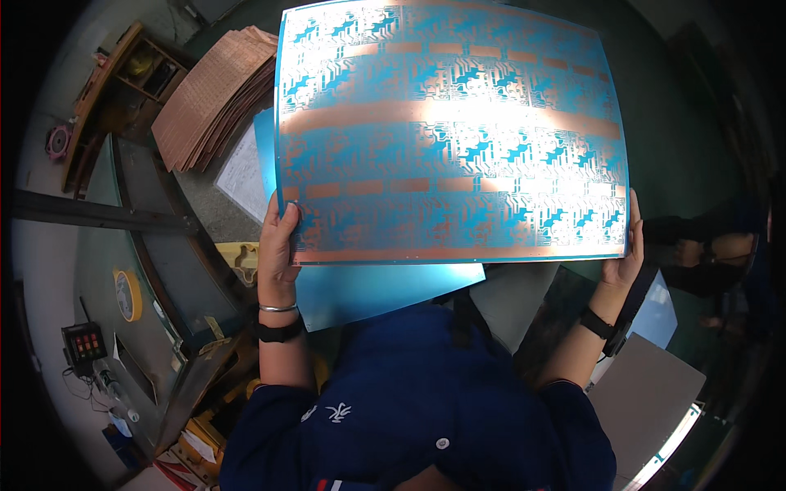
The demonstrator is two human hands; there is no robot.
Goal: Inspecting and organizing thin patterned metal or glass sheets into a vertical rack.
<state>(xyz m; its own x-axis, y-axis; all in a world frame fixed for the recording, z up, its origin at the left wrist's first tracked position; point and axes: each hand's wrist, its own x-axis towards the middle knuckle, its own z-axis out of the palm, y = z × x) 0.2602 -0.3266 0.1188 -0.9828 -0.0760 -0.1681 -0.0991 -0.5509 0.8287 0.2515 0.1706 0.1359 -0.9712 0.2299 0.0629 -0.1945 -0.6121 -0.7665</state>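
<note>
A large printed circuit board panel (368, 155), copper with a blue printed track pattern, is held up and spans the upper middle of the view, with bright glare across it. My left hand (279, 245) is closed on its lower left edge, thumb on the face and the other fingers mostly hidden behind. At the lower right edge, my right hand (629, 247) grips the panel from the side, its fingers partly out of sight. Below and behind the panel lies a plain blue sheet (385, 293), mostly covered by it.
Far left, a stack of copper-coloured sheets (214, 94) stands near a wooden shelf (123, 90). A glass-topped frame (176, 237) at left bears a yellow tape roll (127, 295) near a small black display box (83, 344). Grey boards (655, 380) lean at lower right. Another person's arm (725, 248) shows dimly at right.
</note>
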